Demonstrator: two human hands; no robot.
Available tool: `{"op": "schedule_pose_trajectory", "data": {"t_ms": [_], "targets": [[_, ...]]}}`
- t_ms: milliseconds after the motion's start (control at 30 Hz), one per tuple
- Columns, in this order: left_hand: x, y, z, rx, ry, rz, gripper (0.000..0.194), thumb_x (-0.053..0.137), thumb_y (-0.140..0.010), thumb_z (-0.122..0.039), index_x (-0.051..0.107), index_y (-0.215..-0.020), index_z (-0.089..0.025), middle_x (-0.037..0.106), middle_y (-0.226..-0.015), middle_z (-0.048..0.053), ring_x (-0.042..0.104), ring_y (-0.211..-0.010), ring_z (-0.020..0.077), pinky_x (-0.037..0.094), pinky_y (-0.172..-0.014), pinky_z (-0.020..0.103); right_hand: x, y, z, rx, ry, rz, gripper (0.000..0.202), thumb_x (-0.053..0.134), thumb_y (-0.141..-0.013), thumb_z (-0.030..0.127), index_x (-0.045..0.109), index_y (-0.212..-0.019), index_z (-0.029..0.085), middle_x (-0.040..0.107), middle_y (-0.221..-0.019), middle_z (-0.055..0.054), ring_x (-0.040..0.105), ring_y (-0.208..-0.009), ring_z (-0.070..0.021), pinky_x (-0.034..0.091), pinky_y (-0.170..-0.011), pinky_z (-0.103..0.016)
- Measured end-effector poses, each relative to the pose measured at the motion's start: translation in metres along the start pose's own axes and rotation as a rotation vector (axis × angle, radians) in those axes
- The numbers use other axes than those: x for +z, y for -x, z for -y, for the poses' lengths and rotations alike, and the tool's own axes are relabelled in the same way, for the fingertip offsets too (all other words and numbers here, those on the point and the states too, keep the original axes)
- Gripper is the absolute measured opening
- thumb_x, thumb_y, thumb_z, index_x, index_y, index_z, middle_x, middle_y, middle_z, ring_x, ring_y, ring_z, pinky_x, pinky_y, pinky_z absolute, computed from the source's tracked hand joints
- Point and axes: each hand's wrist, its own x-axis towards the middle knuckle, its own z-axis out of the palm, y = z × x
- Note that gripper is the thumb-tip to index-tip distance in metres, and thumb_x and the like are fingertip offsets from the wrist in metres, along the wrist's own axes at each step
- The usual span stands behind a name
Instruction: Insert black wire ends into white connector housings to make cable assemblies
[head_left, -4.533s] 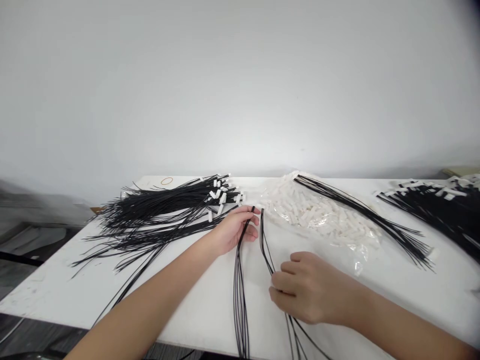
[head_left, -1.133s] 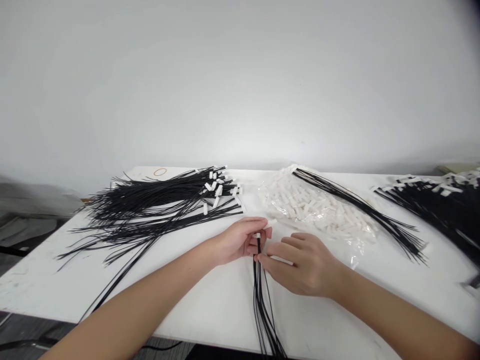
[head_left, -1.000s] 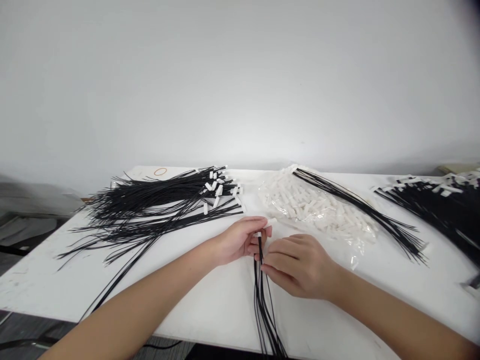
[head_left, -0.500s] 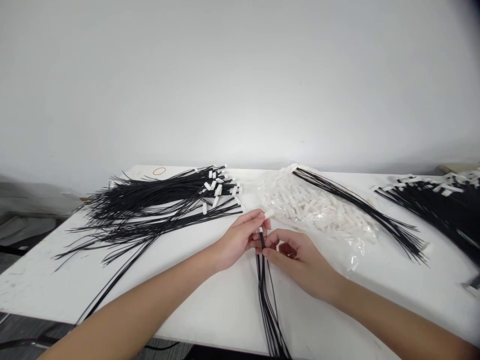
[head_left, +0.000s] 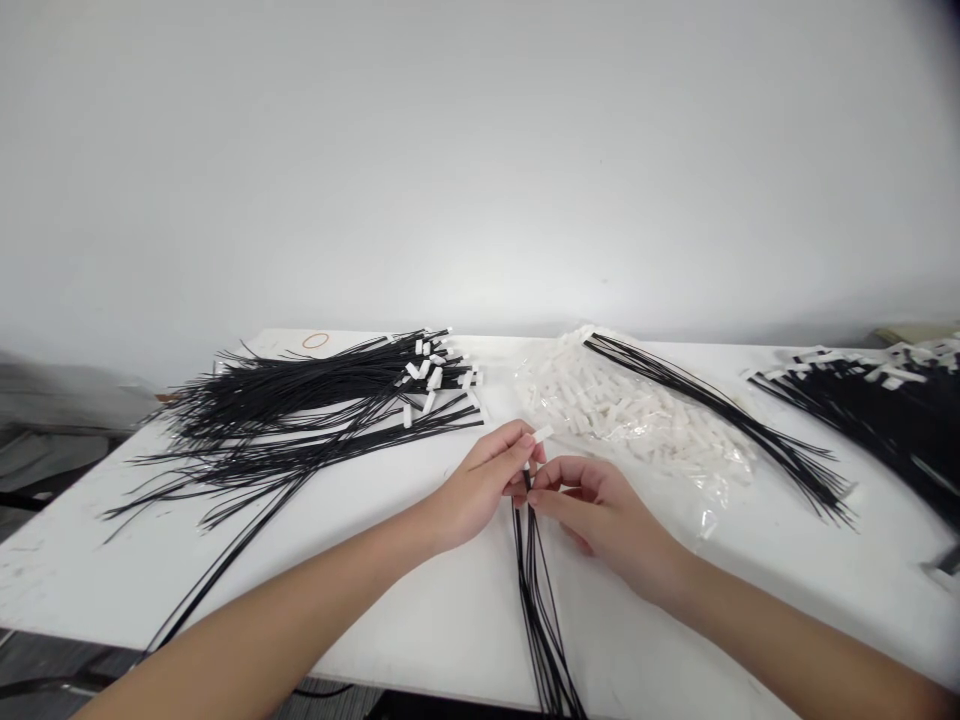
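Observation:
Near the middle of the table, my left hand (head_left: 491, 480) is closed on a small white connector housing (head_left: 544, 434), which sticks out past the thumb and forefinger. My right hand (head_left: 592, 505) pinches a bundle of black wires (head_left: 536, 600) just below it, close to their upper end. A bit of white shows at the top of that bundle, between the two hands. The wires hang down toward the table's front edge. Fingers hide most of the spot where the wire ends and the left fingers meet.
Left lies a pile of black wires (head_left: 300, 395) with white connectors (head_left: 435, 378) at its right end. A clear bag of white housings (head_left: 630, 405) lies behind my hands, with a wire bundle (head_left: 697, 400) across it. Another wire heap (head_left: 892, 420) fills the far right of the table (head_left: 420, 620).
My right thumb and fingers have closed together on the wires near their top. The white housing in my left hand has tilted and shifted slightly to the right.

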Motion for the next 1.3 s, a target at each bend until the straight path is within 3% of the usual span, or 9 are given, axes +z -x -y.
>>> {"op": "schedule_pose_trajectory", "data": {"t_ms": [167,333,667,800,967,1133,1300], "targets": [[0.002,0.003,-0.002,0.061,-0.059,-0.001,0.029,0.04,-0.083,-0.043,0.047,-0.077,-0.016,0.046,-0.073,-0.001,0.04,-0.059,0.006,0.035,-0.057,0.02,-0.001,-0.001,-0.001,0.098,-0.162,0.103,0.021,0.056,-0.073,0.038,0.054,-0.078,0.018,0.034,-0.052,0.006,0.026,-0.042,-0.0024,0.017,-0.038,-0.018],[0.003,0.005,-0.001,0.079,-0.083,0.015,0.028,0.039,-0.084,-0.043,0.047,-0.079,-0.016,0.047,-0.072,0.0,0.044,-0.063,0.0077,0.034,-0.059,0.021,0.0,-0.001,-0.003,0.153,-0.285,0.176,0.022,0.057,-0.071,0.036,0.044,-0.073,0.018,0.033,-0.055,0.006,0.03,-0.045,-0.0036,0.019,-0.038,-0.017],[0.0,0.001,0.003,0.059,-0.099,0.018,0.031,0.039,-0.083,-0.045,0.046,-0.077,-0.016,0.046,-0.067,-0.001,0.038,-0.053,0.0054,0.032,-0.052,0.02,0.003,-0.002,-0.004,0.15,-0.248,0.217,0.02,0.042,-0.08,0.036,0.048,-0.079,0.017,0.032,-0.058,0.005,0.032,-0.046,-0.0041,0.028,-0.041,-0.017],[0.0,-0.002,0.003,-0.029,-0.013,0.04,0.032,0.04,-0.082,-0.048,0.045,-0.077,-0.016,0.042,-0.061,-0.003,0.032,-0.046,0.0041,0.028,-0.046,0.019,0.002,-0.004,-0.005,0.17,-0.222,0.246,0.023,0.033,-0.082,0.033,0.048,-0.079,0.016,0.038,-0.062,0.003,0.037,-0.048,-0.0043,0.032,-0.043,-0.017],[-0.002,-0.005,-0.002,-0.086,0.08,0.01,0.032,0.046,-0.078,-0.048,0.047,-0.074,-0.016,0.039,-0.056,-0.004,0.028,-0.043,0.0028,0.023,-0.042,0.017,-0.004,-0.002,-0.003,0.169,-0.18,0.295,0.021,0.038,-0.083,0.039,0.045,-0.085,0.019,0.036,-0.061,0.005,0.036,-0.046,-0.0035,0.034,-0.043,-0.017],[-0.014,-0.012,0.0,-0.124,0.122,-0.068,0.028,0.05,-0.076,-0.043,0.05,-0.072,-0.016,0.031,-0.057,-0.005,0.019,-0.039,0.0007,0.015,-0.038,0.017,-0.019,0.004,0.009,0.082,-0.212,0.22,0.025,0.053,-0.077,0.038,0.042,-0.095,0.025,0.032,-0.052,0.009,0.033,-0.042,-0.0033,0.029,-0.043,-0.018],[-0.024,-0.018,0.005,-0.13,0.115,-0.095,0.025,0.051,-0.075,-0.04,0.052,-0.071,-0.015,0.027,-0.058,-0.005,0.016,-0.039,0.0008,0.01,-0.037,0.018,-0.04,0.006,0.02,-0.121,-0.427,0.223,0.015,0.052,-0.078,0.032,0.042,-0.086,0.024,0.019,-0.048,0.009,0.018,-0.037,-0.0022,0.02,-0.041,-0.018]]}}
